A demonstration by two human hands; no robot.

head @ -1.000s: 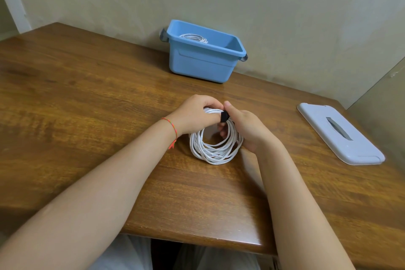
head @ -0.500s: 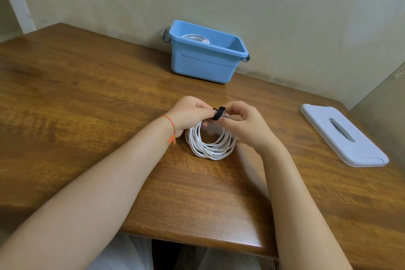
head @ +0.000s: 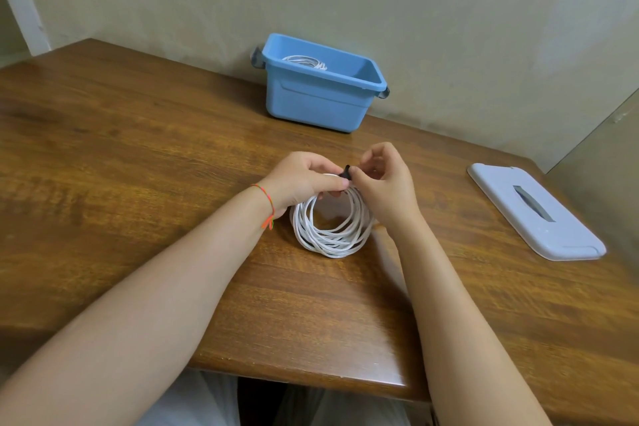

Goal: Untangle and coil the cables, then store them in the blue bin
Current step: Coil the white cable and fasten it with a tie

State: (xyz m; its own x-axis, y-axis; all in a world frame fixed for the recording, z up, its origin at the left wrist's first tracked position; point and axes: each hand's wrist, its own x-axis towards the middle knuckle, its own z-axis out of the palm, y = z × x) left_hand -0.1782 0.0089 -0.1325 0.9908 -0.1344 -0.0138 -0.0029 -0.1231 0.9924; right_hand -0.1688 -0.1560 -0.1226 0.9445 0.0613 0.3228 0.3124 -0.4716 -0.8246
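Head view: right hand [head: 383, 183] pinches a small black strap tie [head: 346, 172] with curled fingers at the top of the white round cable coil [head: 328, 228], which stands on the brown wooden table [head: 138, 156]. Left hand [head: 304, 180] grips the coil's top. Best move, I'd say: keep the loops bunched and cinch the tie snug. Beyond them, against the wall, the blue plastic bin [head: 318, 104] already holds a white cable bundle [head: 306, 62].
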